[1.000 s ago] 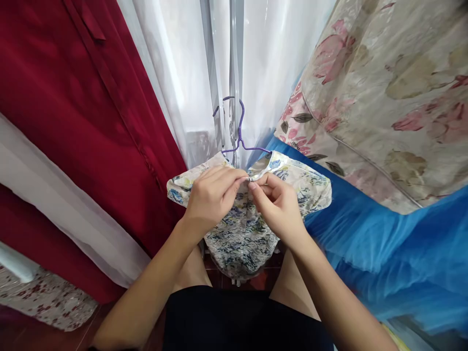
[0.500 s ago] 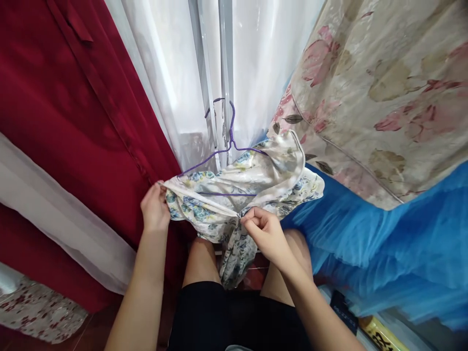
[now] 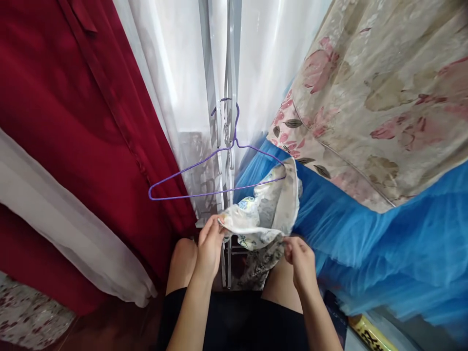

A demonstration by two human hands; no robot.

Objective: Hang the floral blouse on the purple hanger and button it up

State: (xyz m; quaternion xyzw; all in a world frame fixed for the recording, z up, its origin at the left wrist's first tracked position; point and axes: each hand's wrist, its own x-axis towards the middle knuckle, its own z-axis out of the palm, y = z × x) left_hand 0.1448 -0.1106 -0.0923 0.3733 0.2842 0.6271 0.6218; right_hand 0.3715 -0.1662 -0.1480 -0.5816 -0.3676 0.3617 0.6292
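Observation:
A purple hanger [image 3: 190, 196] hangs by its hook from a white metal stand [image 3: 225, 122] in front of me. From its right end droops a white floral garment [image 3: 261, 214] with blue and yellow flowers; the hanger's left end is bare. My left hand [image 3: 211, 241] is closed on the garment's upper left edge, below the hanger's lower bar. Fingers pinched, my right hand [image 3: 300, 256] grips the garment's edge at the lower right. The lower part of the cloth hangs between my knees, in shadow.
Red cloth [image 3: 120, 204] and a white drape [image 3: 66, 219] hang at the left. A pink-flowered dress [image 3: 376, 112] and blue tulle [image 3: 358, 239] hang at the right. White fabric [image 3: 175, 58] is behind the stand. A yellow package [image 3: 371, 334] lies low at the right.
The garment's left side has come off the hanger's left end. My left hand has moved right and down with it, and my right hand has shifted right and slightly down.

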